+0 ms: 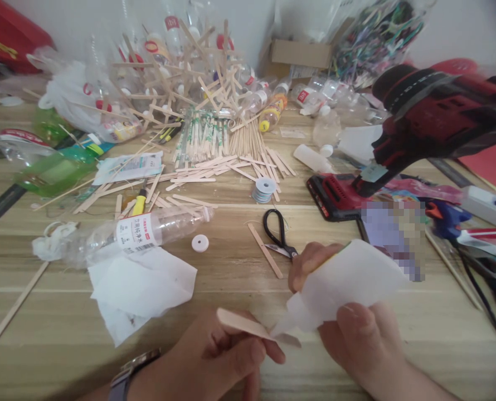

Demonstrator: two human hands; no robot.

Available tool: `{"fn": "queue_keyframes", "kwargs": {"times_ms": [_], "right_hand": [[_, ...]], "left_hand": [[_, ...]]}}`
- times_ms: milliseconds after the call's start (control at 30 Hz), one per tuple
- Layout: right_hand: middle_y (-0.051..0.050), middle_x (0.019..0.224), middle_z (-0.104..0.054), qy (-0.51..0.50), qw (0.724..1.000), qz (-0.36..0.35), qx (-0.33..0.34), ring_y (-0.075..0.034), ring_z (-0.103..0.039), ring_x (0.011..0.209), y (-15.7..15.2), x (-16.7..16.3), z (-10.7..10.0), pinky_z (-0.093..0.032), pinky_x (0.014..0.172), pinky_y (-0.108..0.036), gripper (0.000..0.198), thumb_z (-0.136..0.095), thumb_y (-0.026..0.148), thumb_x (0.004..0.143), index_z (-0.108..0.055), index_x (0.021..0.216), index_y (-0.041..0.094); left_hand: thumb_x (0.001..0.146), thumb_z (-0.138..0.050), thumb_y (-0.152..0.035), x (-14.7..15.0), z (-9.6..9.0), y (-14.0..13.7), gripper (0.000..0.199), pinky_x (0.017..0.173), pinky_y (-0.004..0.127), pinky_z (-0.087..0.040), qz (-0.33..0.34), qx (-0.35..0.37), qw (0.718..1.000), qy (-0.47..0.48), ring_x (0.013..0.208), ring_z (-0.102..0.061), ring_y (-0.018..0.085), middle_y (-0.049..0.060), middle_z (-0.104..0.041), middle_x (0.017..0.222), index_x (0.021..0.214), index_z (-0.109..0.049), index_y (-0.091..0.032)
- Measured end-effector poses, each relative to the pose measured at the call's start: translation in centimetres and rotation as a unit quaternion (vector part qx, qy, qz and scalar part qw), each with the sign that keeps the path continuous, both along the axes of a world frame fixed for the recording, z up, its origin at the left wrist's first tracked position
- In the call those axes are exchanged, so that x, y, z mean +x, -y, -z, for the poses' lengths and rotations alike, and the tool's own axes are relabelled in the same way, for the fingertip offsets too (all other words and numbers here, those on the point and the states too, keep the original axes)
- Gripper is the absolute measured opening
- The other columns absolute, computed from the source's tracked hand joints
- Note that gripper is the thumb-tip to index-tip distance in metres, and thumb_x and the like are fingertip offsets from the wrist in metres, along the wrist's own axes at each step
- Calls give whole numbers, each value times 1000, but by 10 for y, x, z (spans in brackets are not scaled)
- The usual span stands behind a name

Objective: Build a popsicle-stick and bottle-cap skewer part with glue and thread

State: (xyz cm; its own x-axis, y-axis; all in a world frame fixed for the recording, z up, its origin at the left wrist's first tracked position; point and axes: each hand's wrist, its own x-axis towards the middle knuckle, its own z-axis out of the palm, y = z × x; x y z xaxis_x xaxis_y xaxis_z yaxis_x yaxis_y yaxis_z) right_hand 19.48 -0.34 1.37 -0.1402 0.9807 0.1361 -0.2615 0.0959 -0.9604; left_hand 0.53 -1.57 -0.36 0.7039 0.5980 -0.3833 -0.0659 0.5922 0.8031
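Low in the view, my left hand (227, 356) pinches a flat wooden craft stick (243, 324) between thumb and fingers. My right hand (356, 334) is wrapped round a white glue bottle (352, 278), tipped so its narrow nozzle points down to the left. The nozzle tip meets or nearly meets the stick; I cannot tell whether glue is coming out. Just beyond the bottle lie black-handled scissors (279, 231), partly hidden by my right fingers. Another craft stick (265, 250) lies left of the scissors.
A clear plastic bottle (168, 223) lies on its side beside crumpled white paper (143, 284) and a white cap (200, 243). Behind are a spool (264, 190), loose craft sticks (193, 180), skewers (248, 136) and a stick structure (185, 72). A red-black power drill (419, 122) stands at right.
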Motion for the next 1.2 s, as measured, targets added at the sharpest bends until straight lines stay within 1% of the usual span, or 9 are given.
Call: {"fn": "queue_keyframes", "kwargs": {"times_ms": [167, 233, 333, 433, 533, 633, 800, 1033, 1200], "right_hand": [[-1, 71, -54, 11, 1000, 20, 13, -15, -46, 52, 1, 0, 3, -36, 43, -28, 31, -60, 56, 85, -63, 97, 28], [-3, 73, -54, 20, 999, 32, 9, -16, -48, 55, 1, 0, 4, -38, 45, -30, 36, -59, 60, 84, -63, 94, 26], [-5, 77, -55, 25, 999, 27, -1, -19, -50, 60, 3, 0, 4, -41, 49, -33, 38, -58, 62, 84, -63, 91, 25], [-4, 74, -53, 25, 999, 14, -16, -19, -48, 58, 4, 1, 3, -39, 48, -34, 37, -56, 62, 84, -62, 93, 26], [-4, 70, -52, 30, 999, 16, -24, -19, -47, 54, 4, 0, 2, -38, 45, -33, 40, -56, 66, 82, -60, 92, 27], [-4, 71, -53, 37, 999, 22, -20, -20, -48, 55, 4, 0, 1, -39, 46, -34, 43, -55, 68, 81, -60, 89, 27], [-3, 70, -53, 25, 999, 21, -18, -18, -47, 54, 4, -1, 1, -38, 46, -33, 41, -58, 66, 81, -60, 93, 27], [-2, 69, -52, 23, 1000, 19, -7, -18, -47, 53, 3, -2, 0, -39, 45, -32, 38, -59, 63, 82, -60, 92, 26], [-4, 74, -54, 39, 999, 25, 12, -18, -50, 59, 2, -1, 2, -41, 50, -32, 36, -56, 61, 86, -62, 90, 26]], "left_hand": [[69, -66, -70, 1, -2, 1, 55, 46, 18, -31, -11, -44, 999, 2, 43, -46, 7, -5, -53, 49, 87, -73, -19], [73, -68, -65, 1, 0, 1, 48, 48, 19, -34, -17, -43, 999, 12, 45, -50, 8, -4, -54, 51, 89, -74, -19], [80, -67, -55, 1, 3, 2, 38, 54, 20, -39, -20, -29, 999, 31, 49, -54, 8, -4, -56, 55, 90, -74, -19], [80, -69, -52, 1, 4, 2, 34, 55, 19, -41, -29, -40, 998, 50, 49, -54, 7, -4, -57, 59, 89, -74, -19], [79, -70, -53, 2, 5, 3, 35, 51, 16, -38, -31, -55, 996, 67, 49, -54, 6, -5, -58, 58, 85, -69, -18], [76, -72, -54, 3, 9, 4, 38, 49, 14, -38, -29, -73, 993, 90, 48, -55, 6, -5, -59, 58, 81, -59, -18], [76, -75, -50, 3, 15, 5, 43, 49, 15, -42, -50, -83, 987, 126, 49, -58, 5, -5, -61, 69, 77, -46, -19], [78, -72, -51, 2, 11, 6, 45, 48, 14, -40, -42, -70, 991, 104, 49, -57, 4, -6, -57, 67, 75, -41, -19], [79, -70, -52, 3, 10, 4, 45, 47, 14, -37, -38, -46, 995, 84, 49, -58, 5, -6, -56, 66, 74, -40, -19]]}}
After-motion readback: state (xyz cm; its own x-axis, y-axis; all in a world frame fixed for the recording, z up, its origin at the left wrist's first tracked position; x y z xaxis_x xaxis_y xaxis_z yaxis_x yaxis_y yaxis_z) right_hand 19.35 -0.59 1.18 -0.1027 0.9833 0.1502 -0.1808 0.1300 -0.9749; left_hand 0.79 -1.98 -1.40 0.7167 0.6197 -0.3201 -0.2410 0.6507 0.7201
